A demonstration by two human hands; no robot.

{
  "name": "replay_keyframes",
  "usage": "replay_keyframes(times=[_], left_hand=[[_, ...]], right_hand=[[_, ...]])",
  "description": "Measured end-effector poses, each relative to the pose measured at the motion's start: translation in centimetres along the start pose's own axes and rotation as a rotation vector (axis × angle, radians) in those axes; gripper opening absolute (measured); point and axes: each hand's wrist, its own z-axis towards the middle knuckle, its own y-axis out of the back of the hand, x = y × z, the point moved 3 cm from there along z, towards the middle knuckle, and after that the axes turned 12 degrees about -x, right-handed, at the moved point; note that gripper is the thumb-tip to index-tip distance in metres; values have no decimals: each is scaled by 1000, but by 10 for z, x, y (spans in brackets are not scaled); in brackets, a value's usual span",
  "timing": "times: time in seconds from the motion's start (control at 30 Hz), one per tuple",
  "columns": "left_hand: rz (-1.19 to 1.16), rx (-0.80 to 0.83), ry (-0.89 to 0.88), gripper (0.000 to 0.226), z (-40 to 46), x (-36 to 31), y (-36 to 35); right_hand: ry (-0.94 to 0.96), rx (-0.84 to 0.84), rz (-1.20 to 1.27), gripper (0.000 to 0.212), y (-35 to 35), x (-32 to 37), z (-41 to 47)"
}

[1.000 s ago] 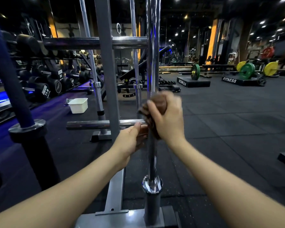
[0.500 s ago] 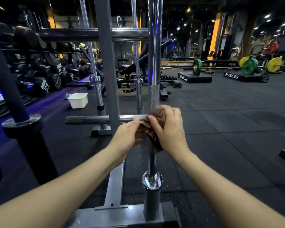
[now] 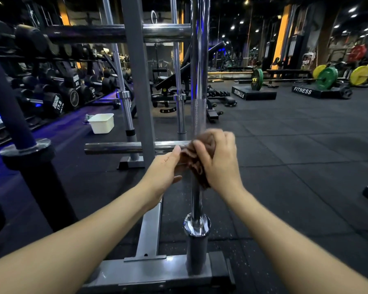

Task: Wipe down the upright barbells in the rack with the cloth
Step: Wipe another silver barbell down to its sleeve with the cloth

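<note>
- Right hand [image 3: 220, 160] grips the crumpled brown cloth [image 3: 197, 161] wrapped round the upright chrome barbell [image 3: 198, 81], low on its shaft; left hand [image 3: 165, 170] pinches the cloth's loose edge beside the bar.
- Risk, judged: the bar stands only in the grey steel rack base [image 3: 157, 270]; a sideways tug could tip it out.
- Risk: the horizontal chrome peg [image 3: 123, 147] sits just beside the left hand, so knuckles may strike it.
- Risk: bunched cloth may skip the knurled section.
- Nearby: two further upright bars behind; white plastic tub [image 3: 102, 123] on the floor, well apart.
</note>
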Motion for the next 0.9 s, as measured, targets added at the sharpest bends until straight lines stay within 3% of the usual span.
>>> replay_keyframes(times=[0.2, 0.37, 0.47, 0.67, 0.9], left_hand=[[33, 33, -15, 36, -7, 7, -6], [44, 2, -2, 36, -7, 8, -3], [44, -1, -3, 36, -4, 15, 0], [46, 57, -46, 40, -14, 29, -5], [54, 43, -59, 40, -10, 29, -2]], right_hand=[[-139, 214, -146, 28, -3, -39, -44], [-37, 6, -87, 32, 9, 6, 6], [-21, -33, -42, 33, 1, -1, -5], [-133, 251, -211, 31, -9, -65, -82], [21, -9, -84, 31, 0, -18, -14]])
